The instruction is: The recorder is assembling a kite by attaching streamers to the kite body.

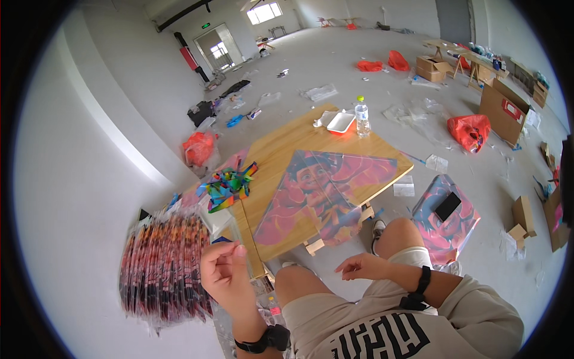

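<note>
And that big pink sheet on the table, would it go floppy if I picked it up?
Probably floppy: the sheet looks thin. It should be light for its size, being wide but flat. It might slide off if pushed: part pokes past the table.

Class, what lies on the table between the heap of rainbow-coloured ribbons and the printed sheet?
Only bare wooden tabletop separates the ribbons from the printed sheet, in the head view.

The surface is smooth, faintly glossy wood; the printed sheet looks like thin, smooth cloth or film. The packs have shiny clear plastic, the bottle is glossy plastic, the box matt cardboard.
</note>
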### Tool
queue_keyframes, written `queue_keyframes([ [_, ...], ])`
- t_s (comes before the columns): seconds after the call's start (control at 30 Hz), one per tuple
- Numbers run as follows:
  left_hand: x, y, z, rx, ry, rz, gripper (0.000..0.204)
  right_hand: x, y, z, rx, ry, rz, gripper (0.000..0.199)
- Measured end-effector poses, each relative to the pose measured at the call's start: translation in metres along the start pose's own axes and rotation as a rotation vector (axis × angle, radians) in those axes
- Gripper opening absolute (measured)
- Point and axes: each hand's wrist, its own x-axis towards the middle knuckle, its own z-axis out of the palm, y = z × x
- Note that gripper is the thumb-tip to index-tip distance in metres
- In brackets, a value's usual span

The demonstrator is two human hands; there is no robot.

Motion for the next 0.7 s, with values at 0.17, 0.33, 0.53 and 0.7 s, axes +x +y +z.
queue_keyframes([
  [0.17, 0.002, -0.011, 0.003, 0.007, 0.058, 0.023, 0.014, -0.010, 0.005, -0.019, 0.012, 0.103, -0.011, 0.019],
  [0.33, 0.005, -0.018, 0.012, -0.035, 0.098, 0.020, 0.016, -0.033, -0.008, -0.030, 0.102, 0.188, 0.043, 0.014],
  [0.53, 0.004, -0.023, 0.027, -0.069, 0.096, -0.004, 0.016, -0.059, -0.005, -0.040, 0.136, 0.287, -0.138, 0.013],
  [0.7, 0.003, -0.017, 0.036, -0.051, 0.122, 0.030, 0.016, -0.076, -0.025, -0.044, 0.412, 0.345, -0.096, 0.011],
])
